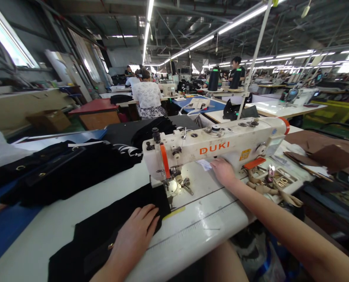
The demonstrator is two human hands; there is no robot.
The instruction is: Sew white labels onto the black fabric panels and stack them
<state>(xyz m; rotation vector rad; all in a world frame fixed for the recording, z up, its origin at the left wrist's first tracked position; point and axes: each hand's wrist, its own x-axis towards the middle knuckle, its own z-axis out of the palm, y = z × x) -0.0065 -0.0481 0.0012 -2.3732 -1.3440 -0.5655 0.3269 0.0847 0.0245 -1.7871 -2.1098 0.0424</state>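
Observation:
A white sewing machine [188, 147] marked DUKI in orange stands across the table. A black fabric piece [103, 219] lies left of its needle area, one edge close to the presser foot [171, 184]. My left hand [137, 227] rests flat on this fabric, fingers stretched out, beside a small gold-coloured metal piece [111, 246]. Under the machine's arm, my right hand [223, 172] reaches in with its fingertips at a small white label [204, 164]. The fingers look closed on the label's edge; the thumb is mostly hidden.
More black fabric pieces [65, 168] with metal rings are heaped at the left. Tan straps [262, 188] and a tray [286, 178] of small metal parts sit right of the machine. Black thread cones [214, 80] stand behind it. A person [147, 94] sits farther back.

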